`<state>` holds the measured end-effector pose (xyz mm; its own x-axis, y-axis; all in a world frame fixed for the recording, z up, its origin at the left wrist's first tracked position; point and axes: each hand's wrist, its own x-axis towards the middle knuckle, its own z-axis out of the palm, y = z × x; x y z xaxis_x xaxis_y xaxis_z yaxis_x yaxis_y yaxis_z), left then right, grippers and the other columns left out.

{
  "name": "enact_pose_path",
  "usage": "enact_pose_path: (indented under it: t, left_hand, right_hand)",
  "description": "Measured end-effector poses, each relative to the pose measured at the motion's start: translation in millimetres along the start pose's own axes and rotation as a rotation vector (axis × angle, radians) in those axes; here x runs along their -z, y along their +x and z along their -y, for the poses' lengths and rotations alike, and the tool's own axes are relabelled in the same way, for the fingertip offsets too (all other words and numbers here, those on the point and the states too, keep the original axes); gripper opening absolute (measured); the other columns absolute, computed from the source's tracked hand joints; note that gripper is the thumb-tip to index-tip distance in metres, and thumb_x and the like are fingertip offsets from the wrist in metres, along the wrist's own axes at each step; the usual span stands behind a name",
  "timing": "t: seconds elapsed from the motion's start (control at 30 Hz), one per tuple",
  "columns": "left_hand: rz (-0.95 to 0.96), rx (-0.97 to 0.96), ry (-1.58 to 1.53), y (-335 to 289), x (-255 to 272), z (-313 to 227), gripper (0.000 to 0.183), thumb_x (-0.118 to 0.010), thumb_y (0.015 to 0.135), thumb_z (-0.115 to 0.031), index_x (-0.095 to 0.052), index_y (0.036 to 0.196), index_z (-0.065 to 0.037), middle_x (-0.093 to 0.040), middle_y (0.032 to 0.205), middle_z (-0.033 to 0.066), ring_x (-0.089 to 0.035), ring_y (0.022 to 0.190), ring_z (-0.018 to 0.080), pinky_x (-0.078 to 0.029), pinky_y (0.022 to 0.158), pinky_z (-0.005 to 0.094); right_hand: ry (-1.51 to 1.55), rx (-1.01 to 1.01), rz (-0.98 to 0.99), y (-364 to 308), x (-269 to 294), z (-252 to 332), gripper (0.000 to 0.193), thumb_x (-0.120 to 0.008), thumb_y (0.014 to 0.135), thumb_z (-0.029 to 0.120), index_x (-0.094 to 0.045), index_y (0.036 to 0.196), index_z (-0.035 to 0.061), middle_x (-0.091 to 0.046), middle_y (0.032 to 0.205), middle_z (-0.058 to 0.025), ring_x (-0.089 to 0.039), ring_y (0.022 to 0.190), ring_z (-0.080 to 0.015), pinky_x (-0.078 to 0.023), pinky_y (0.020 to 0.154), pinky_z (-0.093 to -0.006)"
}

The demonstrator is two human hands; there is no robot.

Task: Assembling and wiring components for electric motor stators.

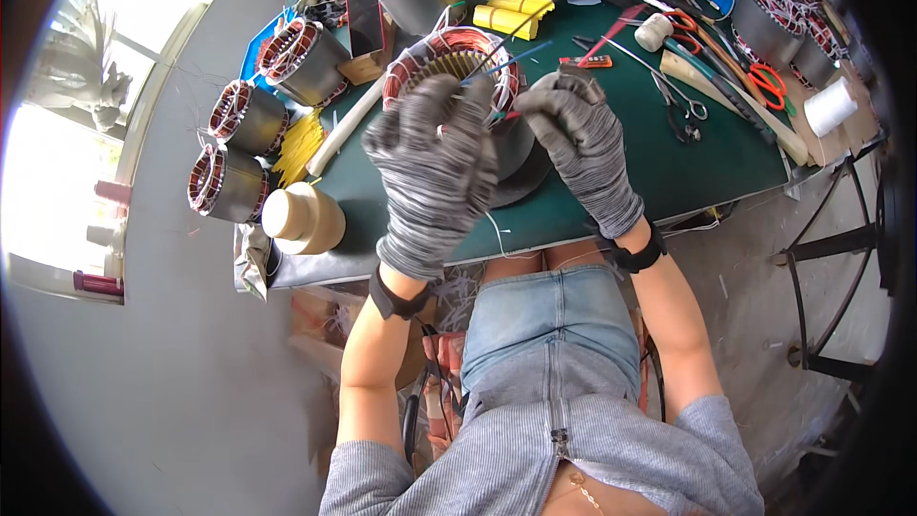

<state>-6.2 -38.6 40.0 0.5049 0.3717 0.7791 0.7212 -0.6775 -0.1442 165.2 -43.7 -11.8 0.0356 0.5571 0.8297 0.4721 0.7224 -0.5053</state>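
Observation:
In front of me stands a motor stator (451, 50) with a metal body and a laced ring of copper windings, partly covered by my hands. My left hand (435, 167), in a grey knitted glove, is at its near rim with the fingers bent in. A thin blue sleeve (521, 58) and a dark thin rod or lead (543, 21) slant up from beside those fingertips. To the right of the rim, my right hand (581, 148), gloved alike, is closed with fingertips together. What either hand pinches is hidden.
More stators (304, 62) line the left side; others (772, 21) stand far right. A cream-coloured jar (304, 219) is at the near left edge. Yellow paper bundles (506, 21) lie behind. Scissors (767, 83), small pliers (684, 124) and a white thread spool (830, 106) are at right.

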Motion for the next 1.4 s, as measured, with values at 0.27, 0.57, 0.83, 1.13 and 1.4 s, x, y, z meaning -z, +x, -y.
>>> enact_pose_path:
  t: [0.27, 0.57, 0.83, 1.13, 1.4]
  left_hand:
    - [0.074, 0.342, -0.188, -23, -3, -19, 0.014, -0.066, 0.073, -0.006, -0.061, 0.086, -0.007, -0.058, 0.079, 0.0121, -0.057, 0.072, 0.0310, -0.046, 0.065, 0.0380]
    - [0.042, 0.444, -0.304, -24, -11, -14, 0.009, -0.063, 0.076, -0.008, -0.055, 0.081, -0.007, -0.054, 0.075, 0.0120, -0.056, 0.067, 0.0315, -0.045, 0.059, 0.0390]
    - [-0.086, 0.332, -0.267, 13, -4, 16, 0.011, -0.066, 0.076, -0.010, -0.061, 0.085, -0.005, -0.057, 0.083, 0.0088, -0.055, 0.070, 0.0227, -0.045, 0.062, 0.0334]
    - [-0.115, 0.277, -0.377, -15, -6, -5, 0.015, -0.065, 0.068, -0.004, -0.059, 0.081, -0.007, -0.056, 0.080, 0.0091, -0.054, 0.074, 0.0274, -0.043, 0.067, 0.0376]
    - [-0.278, 0.237, -0.241, -33, -34, -1, 0.020, -0.066, 0.068, 0.000, -0.060, 0.086, -0.009, -0.057, 0.087, 0.0069, -0.051, 0.081, 0.0254, -0.038, 0.076, 0.0358]
  right_hand:
    - [0.077, -0.027, 0.012, -7, -12, 2, 0.016, -0.066, 0.073, 0.001, -0.060, 0.086, 0.0086, -0.060, 0.092, -0.0048, -0.056, 0.088, -0.0216, -0.043, 0.079, -0.0326]
    - [0.002, 0.011, 0.084, 1, -17, -7, 0.016, -0.066, 0.071, 0.001, -0.060, 0.084, 0.0085, -0.056, 0.093, -0.0065, -0.054, 0.088, -0.0231, -0.043, 0.080, -0.0337]
    - [-0.117, 0.063, -0.071, 1, -30, 1, 0.023, -0.057, 0.069, 0.001, -0.062, 0.090, 0.0101, -0.053, 0.101, -0.0099, -0.050, 0.096, -0.0289, -0.041, 0.083, -0.0385]
    - [-0.193, 0.350, -0.040, -8, -40, -14, 0.022, -0.064, 0.071, 0.009, -0.060, 0.091, 0.0149, -0.056, 0.100, -0.0038, -0.055, 0.094, -0.0249, -0.043, 0.082, -0.0398]
    - [-0.083, 0.212, 0.105, -6, -28, -14, 0.025, -0.066, 0.070, 0.006, -0.061, 0.093, 0.0162, -0.057, 0.096, -0.0033, -0.055, 0.090, -0.0240, -0.046, 0.076, -0.0352]
